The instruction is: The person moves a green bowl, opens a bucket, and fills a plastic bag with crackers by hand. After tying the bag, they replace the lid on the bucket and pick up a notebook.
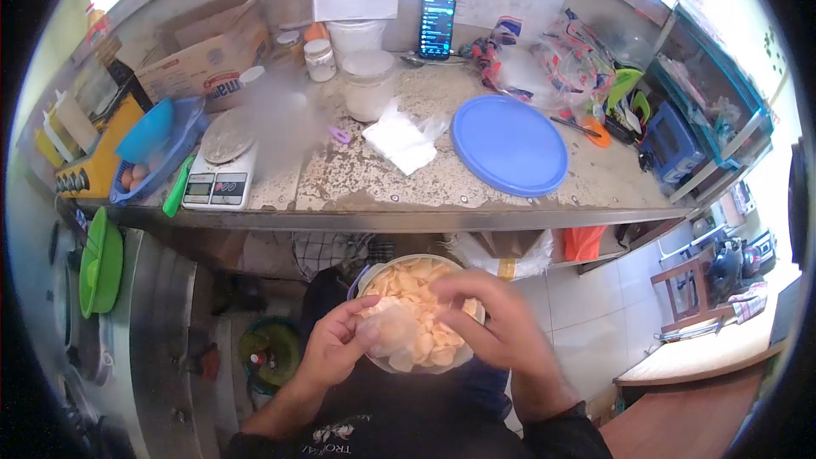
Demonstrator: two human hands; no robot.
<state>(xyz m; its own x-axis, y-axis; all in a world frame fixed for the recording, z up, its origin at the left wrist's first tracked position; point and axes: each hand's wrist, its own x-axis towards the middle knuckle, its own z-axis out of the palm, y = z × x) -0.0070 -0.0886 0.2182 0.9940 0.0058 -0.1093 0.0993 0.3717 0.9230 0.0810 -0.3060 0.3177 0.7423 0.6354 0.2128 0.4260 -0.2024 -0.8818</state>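
On my lap sits a round tub (478, 316) filled with pale orange chips (408, 276). My left hand (336, 342) pinches a small clear plastic bag (393, 330) between thumb and fingers, above the near left part of the chips. What is inside the bag cannot be made out clearly. Over the right side of the tub is my right hand (497, 323), slightly blurred. Its thumb and forefinger are curved and apart, with chips visible behind the gap and nothing clearly held.
On the worktop ahead lie a round blue lid (510, 144), white plastic bags (399, 140), a kitchen scale (217, 189) and a white-lidded container (368, 85). A phone (436, 27) leans at the back. A blue basin (161, 153) with eggs stands left; a green basin (102, 263) is lower left.
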